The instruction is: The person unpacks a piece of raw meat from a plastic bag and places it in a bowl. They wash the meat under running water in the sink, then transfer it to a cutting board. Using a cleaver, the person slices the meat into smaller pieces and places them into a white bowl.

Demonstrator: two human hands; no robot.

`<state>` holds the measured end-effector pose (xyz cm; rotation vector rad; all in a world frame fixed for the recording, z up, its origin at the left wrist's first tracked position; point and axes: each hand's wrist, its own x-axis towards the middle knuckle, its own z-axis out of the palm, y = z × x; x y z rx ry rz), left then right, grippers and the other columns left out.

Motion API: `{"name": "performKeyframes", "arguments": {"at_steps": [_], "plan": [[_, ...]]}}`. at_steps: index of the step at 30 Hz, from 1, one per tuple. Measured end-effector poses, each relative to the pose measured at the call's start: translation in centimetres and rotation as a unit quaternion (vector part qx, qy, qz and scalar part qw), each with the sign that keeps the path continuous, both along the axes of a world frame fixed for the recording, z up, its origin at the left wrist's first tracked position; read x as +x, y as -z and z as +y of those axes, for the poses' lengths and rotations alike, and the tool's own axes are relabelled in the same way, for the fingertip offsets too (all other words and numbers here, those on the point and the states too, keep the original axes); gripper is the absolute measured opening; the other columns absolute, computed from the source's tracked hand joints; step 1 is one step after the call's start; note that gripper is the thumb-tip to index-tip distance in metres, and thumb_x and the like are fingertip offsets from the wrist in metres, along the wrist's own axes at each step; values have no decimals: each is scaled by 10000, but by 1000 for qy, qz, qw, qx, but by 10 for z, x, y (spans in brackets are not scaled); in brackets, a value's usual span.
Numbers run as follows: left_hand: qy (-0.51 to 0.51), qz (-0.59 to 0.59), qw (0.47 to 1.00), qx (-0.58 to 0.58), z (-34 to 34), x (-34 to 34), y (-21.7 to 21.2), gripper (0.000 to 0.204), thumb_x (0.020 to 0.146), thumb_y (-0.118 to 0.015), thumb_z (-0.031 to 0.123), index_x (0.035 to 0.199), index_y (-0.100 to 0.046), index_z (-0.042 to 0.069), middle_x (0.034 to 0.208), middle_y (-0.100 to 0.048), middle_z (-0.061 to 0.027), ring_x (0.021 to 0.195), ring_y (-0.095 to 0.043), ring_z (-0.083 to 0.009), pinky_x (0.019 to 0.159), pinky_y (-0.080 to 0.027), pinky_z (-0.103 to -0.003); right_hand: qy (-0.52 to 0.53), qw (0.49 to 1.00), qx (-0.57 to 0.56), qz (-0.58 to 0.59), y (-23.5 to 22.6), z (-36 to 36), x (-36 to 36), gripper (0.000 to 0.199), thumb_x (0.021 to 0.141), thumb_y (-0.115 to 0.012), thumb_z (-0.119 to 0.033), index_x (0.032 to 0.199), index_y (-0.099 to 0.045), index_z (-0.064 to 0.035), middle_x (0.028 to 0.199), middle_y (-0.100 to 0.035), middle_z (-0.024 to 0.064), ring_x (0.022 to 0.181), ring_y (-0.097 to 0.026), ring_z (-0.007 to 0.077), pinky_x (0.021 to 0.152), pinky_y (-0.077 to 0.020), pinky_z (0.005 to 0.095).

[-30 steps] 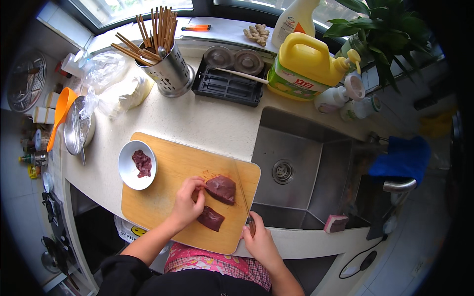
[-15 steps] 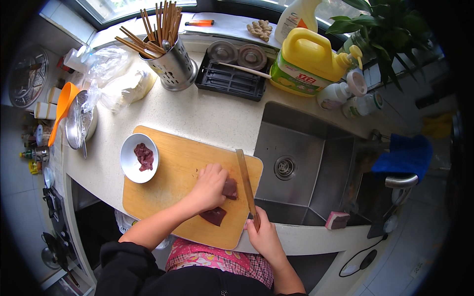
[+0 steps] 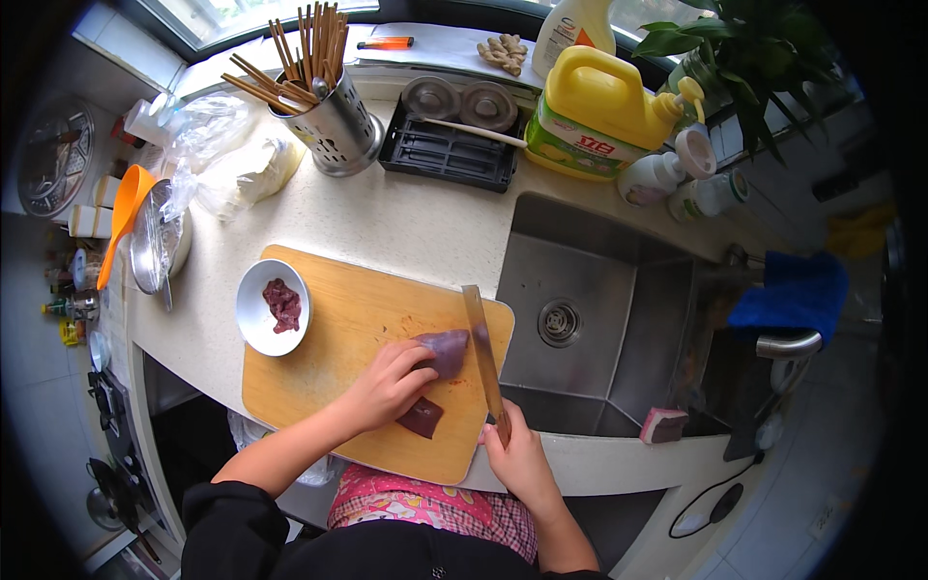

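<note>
My right hand (image 3: 517, 449) is closed round the handle of a kitchen knife (image 3: 483, 343), whose blade points away from me over the right side of a wooden cutting board (image 3: 329, 387). On the board my left hand (image 3: 389, 385) has its curled fingers on a dark red piece of raw meat (image 3: 445, 354), just left of the blade. A second, smaller piece of raw meat (image 3: 422, 418) lies nearer to me, beside that hand. At the board's left edge stands a white bowl (image 3: 253, 324) holding cut meat (image 3: 282, 305).
Right of the board is a steel sink (image 3: 565, 271), with a sponge (image 3: 663, 425) on its near rim. Behind stand a chopstick holder (image 3: 338, 130), a black rack (image 3: 445, 164) and a yellow jug (image 3: 594, 106). Plastic bags (image 3: 242, 179) and a lidded pot (image 3: 159, 242) are at left.
The larger piece of meat has shifted away from me and shows a paler, purplish side. My left hand has moved slightly left and toward me. The knife has barely moved.
</note>
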<state>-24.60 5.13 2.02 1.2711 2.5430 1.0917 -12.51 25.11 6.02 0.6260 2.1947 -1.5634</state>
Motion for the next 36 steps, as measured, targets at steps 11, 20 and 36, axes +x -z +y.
{"name": "performKeyframes", "arguments": {"at_steps": [11, 20, 36], "plan": [[-101, -101, 990, -8, 2, 9, -5, 208, 736, -696, 75, 917, -613, 14, 939, -582, -115, 857, -558, -310, 748, -471, -385, 34, 981, -132, -137, -6, -1, -3, 415, 904, -515, -87, 1287, -389, 15, 826, -637, 127, 733, -650, 202, 644, -528, 317], [-153, -21, 986, 67, 26, 16, 12, 139, 723, -687, 23, 843, -618, 19, 875, -592, -102, 786, -566, -280, 692, -459, -370, 1, 999, -4, -45, -29, 2, -10, 422, 886, -565, -138, 1260, -429, 4, 831, -655, 187, 782, -673, 282, 666, -512, 363], [-99, -42, 992, 59, 12, 12, 16, 195, 676, -734, 26, 846, -639, 16, 899, -582, -106, 786, -557, -277, 686, -461, -363, 61, 964, -142, -214, -27, 17, -2, 353, 903, -509, -44, 1238, -430, 34, 977, -656, 135, 832, -662, 190, 775, -527, 319]]}}
